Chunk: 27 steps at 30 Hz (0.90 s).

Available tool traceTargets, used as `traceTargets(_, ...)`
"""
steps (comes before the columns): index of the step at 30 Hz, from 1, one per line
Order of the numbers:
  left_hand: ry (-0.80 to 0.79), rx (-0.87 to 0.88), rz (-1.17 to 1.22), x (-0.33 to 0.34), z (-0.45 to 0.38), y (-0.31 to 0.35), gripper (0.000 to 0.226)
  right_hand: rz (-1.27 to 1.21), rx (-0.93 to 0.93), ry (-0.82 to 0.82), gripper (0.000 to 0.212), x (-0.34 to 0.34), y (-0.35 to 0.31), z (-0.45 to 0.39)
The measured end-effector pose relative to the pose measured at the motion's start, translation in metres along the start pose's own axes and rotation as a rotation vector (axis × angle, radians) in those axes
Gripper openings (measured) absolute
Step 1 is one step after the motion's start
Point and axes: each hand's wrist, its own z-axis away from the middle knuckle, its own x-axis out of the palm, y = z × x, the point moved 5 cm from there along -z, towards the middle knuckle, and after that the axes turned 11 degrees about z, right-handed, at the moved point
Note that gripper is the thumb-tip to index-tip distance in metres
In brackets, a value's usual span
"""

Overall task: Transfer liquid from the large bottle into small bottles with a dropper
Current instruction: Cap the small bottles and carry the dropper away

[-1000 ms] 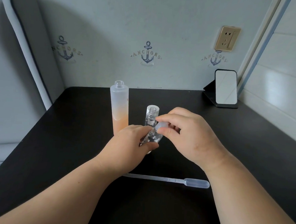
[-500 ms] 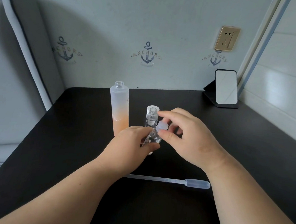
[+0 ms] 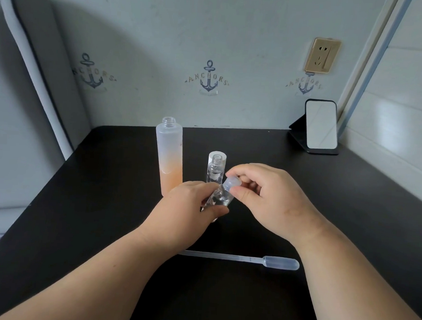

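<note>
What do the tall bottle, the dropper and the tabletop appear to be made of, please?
Tall bottle: frosted glass or plastic, matte and cloudy, with peach liquid showing dimly through; I cannot tell which. Dropper: soft translucent plastic, milky, with a squeezable-looking bulb. Tabletop: dark, nearly black board, smooth with a dull sheen; possibly laminate.

Big bottle (image 3: 168,154) upright, open, approx. 1/3 orange liquid. One small bottle (image 3: 216,168) upright behind; other (image 3: 219,197) tilted, capped. Dropper (image 3: 243,259) lies flat on counter (image 3: 349,217).
</note>
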Motion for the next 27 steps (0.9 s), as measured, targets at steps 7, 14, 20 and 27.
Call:
traceTargets(7,0.004,0.003,0.003,0.0006,-0.0008,0.0001,0.019,-0.066,0.018,-0.009,0.031,-0.0004,0.0022,0.0022)
traceTargets(14,-0.006,0.014,-0.009,0.0017,-0.0016,0.0000,0.023,-0.030,0.078,0.047,0.020,0.0015,0.0053,-0.0005)
traceTargets(20,-0.001,0.015,-0.005,0.0032,-0.0019,-0.0014,0.021,-0.016,0.055,0.032,0.014,0.0031,0.0029,0.0003)
traceTargets(27,0.009,0.018,0.000,0.0041,-0.0030,-0.0020,0.024,-0.032,0.054,-0.039,0.025,0.0054,0.0034,0.0034)
